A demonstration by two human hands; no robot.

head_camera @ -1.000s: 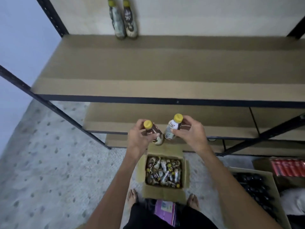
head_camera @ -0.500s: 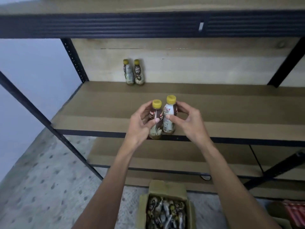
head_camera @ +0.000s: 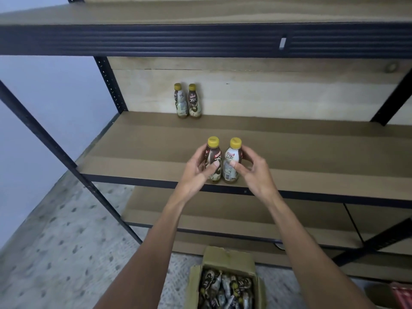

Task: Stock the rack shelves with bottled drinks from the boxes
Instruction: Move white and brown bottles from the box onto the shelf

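Note:
My left hand (head_camera: 196,169) grips a brown yellow-capped bottle (head_camera: 213,156), thumb across its label. My right hand (head_camera: 252,169) grips a white yellow-capped bottle (head_camera: 231,159) the same way. Both bottles stand upright side by side, touching, at the front edge of the middle shelf (head_camera: 312,157). Two more such bottles (head_camera: 188,101) stand together at the back of that shelf against the wooden back panel. An open cardboard box (head_camera: 225,284) full of the same bottles sits on the floor below, between my forearms.
A dark metal beam of the upper shelf (head_camera: 200,40) runs overhead. Black uprights (head_camera: 55,150) slant at the left. Lower shelves (head_camera: 223,221) lie beneath. A red-packed box corner (head_camera: 399,295) shows at the bottom right. Speckled floor (head_camera: 55,253) spreads to the left.
Both hands rose from above the box to the middle shelf with the two bottles, which now stand upright at its front edge. The view tilted upward.

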